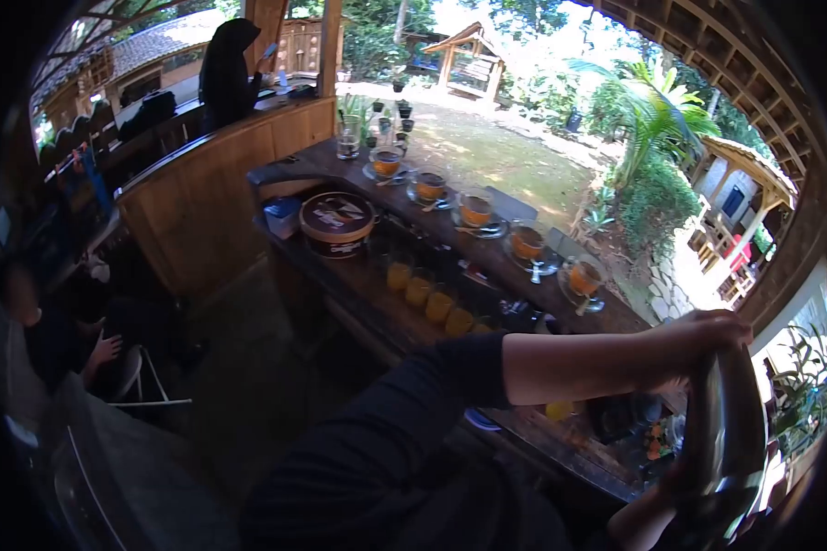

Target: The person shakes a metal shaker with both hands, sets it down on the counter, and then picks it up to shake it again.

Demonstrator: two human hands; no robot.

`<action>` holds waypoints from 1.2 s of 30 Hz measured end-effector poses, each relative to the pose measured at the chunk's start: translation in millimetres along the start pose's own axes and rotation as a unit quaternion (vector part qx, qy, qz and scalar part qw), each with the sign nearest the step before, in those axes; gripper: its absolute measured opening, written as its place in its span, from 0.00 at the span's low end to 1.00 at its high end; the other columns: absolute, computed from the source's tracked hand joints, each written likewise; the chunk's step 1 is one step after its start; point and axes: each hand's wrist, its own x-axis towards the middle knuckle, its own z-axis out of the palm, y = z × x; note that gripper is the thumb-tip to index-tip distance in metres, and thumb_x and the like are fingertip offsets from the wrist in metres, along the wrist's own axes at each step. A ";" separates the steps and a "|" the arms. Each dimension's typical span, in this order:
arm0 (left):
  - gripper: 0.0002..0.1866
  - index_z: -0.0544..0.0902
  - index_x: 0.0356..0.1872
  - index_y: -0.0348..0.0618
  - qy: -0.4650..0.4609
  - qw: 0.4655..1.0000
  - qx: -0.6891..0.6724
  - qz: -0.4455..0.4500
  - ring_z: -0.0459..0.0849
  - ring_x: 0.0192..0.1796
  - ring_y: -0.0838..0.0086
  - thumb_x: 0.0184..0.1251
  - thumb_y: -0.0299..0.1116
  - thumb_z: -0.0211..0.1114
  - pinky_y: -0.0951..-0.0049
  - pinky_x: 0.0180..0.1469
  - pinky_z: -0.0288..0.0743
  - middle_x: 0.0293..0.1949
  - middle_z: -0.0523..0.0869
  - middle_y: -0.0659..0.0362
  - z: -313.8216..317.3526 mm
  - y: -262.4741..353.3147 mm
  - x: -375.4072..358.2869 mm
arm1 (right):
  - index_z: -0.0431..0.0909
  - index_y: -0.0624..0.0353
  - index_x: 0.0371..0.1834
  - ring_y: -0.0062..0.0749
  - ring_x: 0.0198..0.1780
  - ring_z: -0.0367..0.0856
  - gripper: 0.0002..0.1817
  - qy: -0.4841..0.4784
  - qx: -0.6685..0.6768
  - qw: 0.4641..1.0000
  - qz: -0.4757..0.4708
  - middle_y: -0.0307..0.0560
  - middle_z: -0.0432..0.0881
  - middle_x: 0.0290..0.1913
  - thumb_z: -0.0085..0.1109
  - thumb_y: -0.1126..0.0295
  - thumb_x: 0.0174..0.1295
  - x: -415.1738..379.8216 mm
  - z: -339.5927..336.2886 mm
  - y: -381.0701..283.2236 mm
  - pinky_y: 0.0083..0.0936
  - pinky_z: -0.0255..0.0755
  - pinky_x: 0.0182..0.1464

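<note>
My left arm reaches across the counter to the right. My left hand (712, 332) is closed over the upper end of a dark, shiny, cylinder-like container (730, 422), whose exact kind I cannot make out. Lower down, my right hand (675, 482) is against the side of the same container, its fingers mostly hidden. Beyond my left forearm, several glass cups of amber drink (526, 242) stand on saucers with spoons along the raised ledge. Below them, several glasses of yellow-orange drink (438, 305) form a row, partly covered by my arm.
A round brown tub (337, 223) and a blue box (283, 217) sit at the counter's far end. A clear glass (347, 142) stands on the ledge. One person (228, 73) is behind a wooden partition (230, 170); another person's hand (106, 349) shows at left.
</note>
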 end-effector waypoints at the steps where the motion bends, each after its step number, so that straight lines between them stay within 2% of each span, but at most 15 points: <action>1: 0.11 0.73 0.43 0.38 -0.011 1.000 0.008 -0.005 0.80 0.41 0.71 0.61 0.31 0.54 0.70 0.44 0.75 0.36 0.78 0.58 -28.3 -2.6 2.8 | 0.40 0.58 0.69 0.49 0.68 0.49 0.53 -0.001 -0.005 1.000 0.003 0.61 0.47 0.66 0.67 0.56 0.46 -7.5 11.5 -6.5 0.45 0.53 0.64; 4: 0.22 0.73 0.45 0.38 0.130 0.978 -0.048 -0.158 0.83 0.32 0.68 0.65 0.46 0.39 0.66 0.34 0.80 0.36 0.82 0.53 -148.0 -19.4 13.8 | 0.41 0.59 0.68 0.52 0.66 0.51 0.52 -0.004 -0.018 1.000 0.008 0.64 0.51 0.65 0.65 0.52 0.49 -32.4 45.0 -30.2 0.46 0.53 0.64; 7: 0.22 0.72 0.46 0.38 0.183 0.970 -0.083 -0.135 0.84 0.32 0.67 0.66 0.45 0.40 0.71 0.36 0.80 0.36 0.82 0.54 -112.4 21.6 -27.3 | 0.43 0.65 0.66 0.46 0.62 0.59 0.45 0.043 -0.129 0.966 -0.218 0.57 0.55 0.62 0.54 0.49 0.56 -28.0 65.7 -58.2 0.40 0.54 0.64; 10: 0.15 0.72 0.45 0.40 0.015 0.998 -0.054 -0.024 0.82 0.36 0.71 0.63 0.39 0.52 0.70 0.36 0.80 0.36 0.78 0.58 -78.8 69.1 -60.2 | 0.51 0.55 0.67 0.41 0.68 0.53 0.36 -0.300 -0.189 0.871 -0.340 0.47 0.54 0.68 0.40 0.45 0.61 -40.0 32.7 -106.8 0.45 0.52 0.65; 14: 0.17 0.73 0.46 0.42 0.095 0.986 -0.114 -0.072 0.81 0.39 0.71 0.63 0.43 0.50 0.67 0.41 0.78 0.39 0.80 0.56 -142.3 101.8 -92.1 | 0.52 0.58 0.66 0.41 0.66 0.55 0.47 -0.324 -0.010 0.945 0.035 0.49 0.54 0.66 0.63 0.46 0.48 -101.7 116.1 -47.3 0.39 0.52 0.65; 16: 0.20 0.73 0.46 0.42 0.293 0.943 -0.107 -0.118 0.82 0.40 0.69 0.63 0.46 0.47 0.66 0.42 0.78 0.41 0.80 0.53 -191.2 105.8 -114.4 | 0.48 0.59 0.66 0.45 0.63 0.59 0.51 -0.105 0.037 0.989 -0.095 0.53 0.56 0.64 0.69 0.53 0.43 -85.5 181.5 -128.9 0.40 0.52 0.64; 18: 0.20 0.74 0.45 0.41 0.321 0.938 -0.087 -0.096 0.82 0.39 0.70 0.63 0.46 0.47 0.66 0.45 0.77 0.40 0.81 0.54 -184.7 124.1 -125.6 | 0.42 0.58 0.68 0.48 0.63 0.58 0.55 -0.107 0.109 0.988 -0.016 0.57 0.53 0.64 0.67 0.48 0.43 -88.9 186.1 -146.8 0.41 0.54 0.64; 20: 0.17 0.75 0.43 0.42 0.092 0.991 -0.087 -0.046 0.81 0.38 0.71 0.63 0.44 0.49 0.68 0.46 0.75 0.38 0.81 0.56 -155.6 145.3 -129.7 | 0.46 0.52 0.67 0.47 0.63 0.58 0.49 -0.234 -0.348 0.831 -0.364 0.48 0.53 0.65 0.64 0.48 0.46 -91.1 157.1 -150.3 0.33 0.57 0.63; 21: 0.15 0.75 0.42 0.42 0.105 0.994 -0.018 0.011 0.80 0.37 0.72 0.61 0.42 0.53 0.69 0.44 0.74 0.35 0.80 0.57 -116.7 161.4 -138.3 | 0.46 0.52 0.67 0.47 0.63 0.58 0.49 -0.230 -0.345 0.833 -0.366 0.48 0.53 0.65 0.64 0.48 0.46 -89.6 164.9 -152.9 0.33 0.57 0.63; 26: 0.15 0.74 0.43 0.39 0.102 0.993 -0.061 0.028 0.79 0.41 0.67 0.62 0.39 0.51 0.63 0.48 0.73 0.39 0.78 0.55 -135.8 189.2 -154.8 | 0.49 0.54 0.66 0.46 0.63 0.59 0.52 -0.381 -0.145 0.874 -0.264 0.51 0.51 0.65 0.69 0.47 0.41 -82.4 204.9 -178.4 0.35 0.69 0.53; 28: 0.16 0.74 0.45 0.38 0.222 0.963 -0.137 0.068 0.79 0.44 0.66 0.63 0.38 0.49 0.62 0.49 0.73 0.42 0.78 0.54 -189.3 181.2 -171.2 | 0.51 0.57 0.63 0.41 0.58 0.65 0.52 -0.232 0.208 0.941 -0.132 0.51 0.58 0.61 0.75 0.57 0.36 -88.0 250.8 -188.7 0.32 0.71 0.49; 30: 0.21 0.72 0.49 0.38 0.175 0.971 -0.109 0.118 0.79 0.49 0.67 0.66 0.42 0.40 0.65 0.56 0.72 0.47 0.78 0.49 -191.1 174.4 -191.4 | 0.66 0.61 0.50 0.41 0.47 0.72 0.37 -0.271 0.293 0.903 -0.158 0.49 0.71 0.46 0.74 0.70 0.33 -75.9 241.7 -230.2 0.31 0.71 0.43; 32: 0.21 0.72 0.49 0.37 0.241 0.890 0.308 0.232 0.78 0.48 0.65 0.66 0.43 0.43 0.63 0.53 0.73 0.46 0.78 0.49 -143.7 173.9 -214.2 | 0.67 0.49 0.51 0.42 0.48 0.72 0.35 -0.311 0.281 0.865 -0.275 0.43 0.71 0.49 0.72 0.66 0.35 -67.9 214.7 -281.8 0.38 0.69 0.46; 34: 0.17 0.73 0.48 0.46 0.047 0.990 -0.043 0.127 0.75 0.50 0.63 0.64 0.44 0.52 0.60 0.53 0.73 0.45 0.75 0.53 -122.5 182.5 -232.7 | 0.68 0.45 0.50 0.45 0.48 0.72 0.32 -0.277 0.347 0.819 -0.363 0.44 0.72 0.49 0.70 0.60 0.38 -69.1 190.8 -311.6 0.41 0.68 0.47; 36: 0.18 0.73 0.49 0.48 -0.062 0.988 -0.059 0.125 0.70 0.55 0.61 0.64 0.46 0.52 0.57 0.54 0.71 0.49 0.72 0.54 -114.3 177.8 -247.7 | 0.71 0.39 0.49 0.50 0.48 0.72 0.28 -0.229 0.452 0.696 -0.509 0.46 0.73 0.47 0.65 0.49 0.42 -66.9 173.9 -320.2 0.47 0.68 0.49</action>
